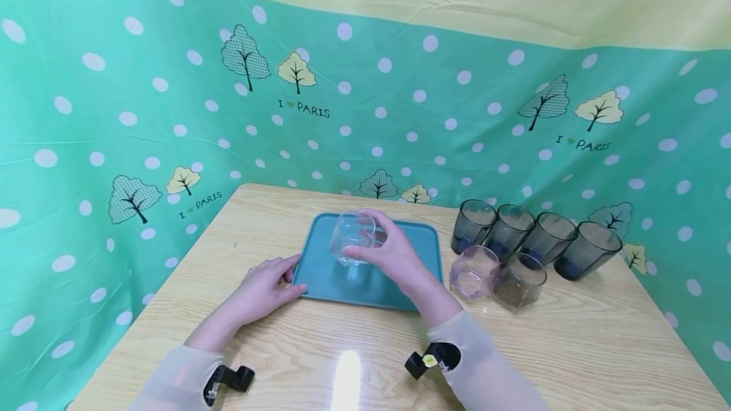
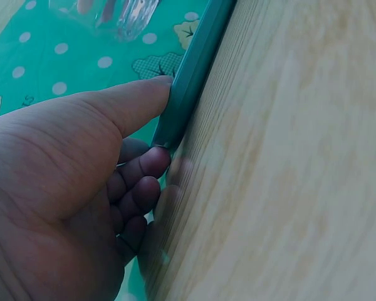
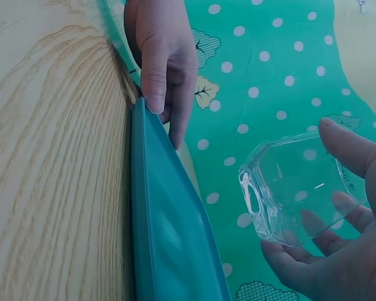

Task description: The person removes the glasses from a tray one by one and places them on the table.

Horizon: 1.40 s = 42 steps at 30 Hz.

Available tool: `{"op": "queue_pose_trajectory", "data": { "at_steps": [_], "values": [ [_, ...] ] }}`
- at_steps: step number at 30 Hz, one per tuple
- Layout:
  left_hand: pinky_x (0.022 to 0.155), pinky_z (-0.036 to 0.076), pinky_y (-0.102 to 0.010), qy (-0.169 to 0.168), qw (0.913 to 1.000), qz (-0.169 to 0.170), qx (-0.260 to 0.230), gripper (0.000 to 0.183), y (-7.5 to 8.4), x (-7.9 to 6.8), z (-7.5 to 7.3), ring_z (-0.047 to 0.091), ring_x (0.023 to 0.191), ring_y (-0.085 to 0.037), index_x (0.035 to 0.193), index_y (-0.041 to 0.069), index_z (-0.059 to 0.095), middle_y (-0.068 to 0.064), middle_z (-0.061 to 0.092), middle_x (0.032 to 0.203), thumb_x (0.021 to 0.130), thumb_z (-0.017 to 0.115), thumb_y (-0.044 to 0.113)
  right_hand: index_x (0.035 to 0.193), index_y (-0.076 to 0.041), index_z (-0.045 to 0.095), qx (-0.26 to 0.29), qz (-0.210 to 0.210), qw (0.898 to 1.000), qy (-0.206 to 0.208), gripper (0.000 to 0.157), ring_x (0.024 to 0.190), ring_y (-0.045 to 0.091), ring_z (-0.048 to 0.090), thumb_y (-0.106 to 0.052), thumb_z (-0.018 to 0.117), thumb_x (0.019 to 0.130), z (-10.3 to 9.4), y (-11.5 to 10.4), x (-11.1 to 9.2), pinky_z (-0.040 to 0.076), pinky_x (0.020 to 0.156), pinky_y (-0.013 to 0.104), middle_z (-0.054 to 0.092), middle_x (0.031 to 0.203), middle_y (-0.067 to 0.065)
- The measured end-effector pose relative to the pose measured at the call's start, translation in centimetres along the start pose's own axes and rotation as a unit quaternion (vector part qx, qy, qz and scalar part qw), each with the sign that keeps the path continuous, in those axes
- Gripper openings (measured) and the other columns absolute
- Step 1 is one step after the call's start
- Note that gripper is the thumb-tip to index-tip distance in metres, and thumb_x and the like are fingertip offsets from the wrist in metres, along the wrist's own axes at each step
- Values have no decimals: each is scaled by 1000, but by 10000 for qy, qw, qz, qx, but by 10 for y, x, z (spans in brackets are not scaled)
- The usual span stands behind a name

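My right hand (image 1: 396, 255) grips a clear, empty faceted glass (image 1: 346, 240), thumb on one side and fingers on the other. In the right wrist view the glass (image 3: 282, 188) is held just above the tray, apart from its surface. The blue-green rectangular tray (image 1: 325, 281) lies flat on the table. At the tray's near left corner my left hand (image 1: 264, 289) pinches the rim. The left wrist view has the thumb (image 2: 141, 103) on the rim of the tray (image 2: 188, 81), with the other fingers curled beside and partly beneath it.
Right of the tray stand a pinkish faceted glass (image 1: 475, 274) and a grey faceted glass (image 1: 521, 284). Behind them is a row of several tall dark tumblers (image 1: 551, 240). A green dotted curtain (image 1: 342, 132) borders the wooden table (image 1: 297, 360) at the back and sides.
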<state>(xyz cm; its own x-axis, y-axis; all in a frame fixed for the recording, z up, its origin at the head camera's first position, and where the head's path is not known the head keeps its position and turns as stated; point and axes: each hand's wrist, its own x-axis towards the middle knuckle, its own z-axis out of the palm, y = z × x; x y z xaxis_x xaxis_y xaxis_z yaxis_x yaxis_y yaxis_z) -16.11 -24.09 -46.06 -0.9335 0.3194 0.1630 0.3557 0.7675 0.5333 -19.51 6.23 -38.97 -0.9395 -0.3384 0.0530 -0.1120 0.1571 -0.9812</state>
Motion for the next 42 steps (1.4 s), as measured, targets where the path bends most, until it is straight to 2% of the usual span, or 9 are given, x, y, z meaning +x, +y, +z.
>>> {"op": "queue_pose_trajectory", "data": {
  "at_steps": [8, 17, 24, 36, 41, 42],
  "values": [
    [84, 36, -43, -1, 10000, 29, 17, 72, -1, 1, -1, 46, 85, -14, 154, -6, 58, 7, 56, 96, 102, 82, 36, 160, -31, 56, -46, 86, 9999, 69, 77, 147, 33, 54, -23, 93, 93, -14, -4, -11, 47, 114, 58, 53, 161, 2],
    [84, 34, -44, -14, 10000, -1, 71, 71, -4, 2, 0, 45, 86, -13, 154, -5, 59, 9, 55, 96, 102, 82, 37, 160, -29, 55, -75, 136, 9998, 96, 77, 148, 33, 53, -19, 93, 93, -32, -7, -22, 46, 116, 57, 54, 162, 6],
    [82, 33, -44, 96, 9999, 88, 31, 71, -4, 2, 2, 45, 85, -14, 152, -6, 60, 8, 55, 95, 100, 83, 36, 160, -25, 55, -167, 55, 9997, 153, 79, 145, 35, 56, -20, 94, 92, -49, -11, -27, 52, 110, 53, 55, 160, 8],
    [85, 33, -44, -29, 10000, -45, 32, 68, -3, 2, 1, 46, 87, -15, 152, -5, 60, 9, 54, 95, 102, 82, 35, 162, -32, 52, -385, 134, 9989, 221, 83, 143, 31, 59, -25, 95, 91, -75, -27, -40, 52, 109, 53, 54, 162, 4],
    [84, 34, -44, 16, 10000, -12, 28, 67, -1, 1, 0, 46, 87, -14, 151, -4, 61, 9, 56, 95, 101, 82, 36, 161, -31, 53, -388, 67, 9990, 210, 81, 143, 27, 58, -25, 95, 92, -88, -32, -47, 55, 105, 43, 54, 161, 1],
    [85, 34, -44, 13, 10000, -6, 26, 67, 0, 1, 0, 46, 87, -14, 151, -3, 61, 9, 56, 95, 102, 82, 37, 161, -31, 52, -396, 50, 9990, 194, 80, 144, 27, 57, -25, 94, 93, -91, -33, -48, 59, 96, 39, 53, 162, 1]
  ]
}}
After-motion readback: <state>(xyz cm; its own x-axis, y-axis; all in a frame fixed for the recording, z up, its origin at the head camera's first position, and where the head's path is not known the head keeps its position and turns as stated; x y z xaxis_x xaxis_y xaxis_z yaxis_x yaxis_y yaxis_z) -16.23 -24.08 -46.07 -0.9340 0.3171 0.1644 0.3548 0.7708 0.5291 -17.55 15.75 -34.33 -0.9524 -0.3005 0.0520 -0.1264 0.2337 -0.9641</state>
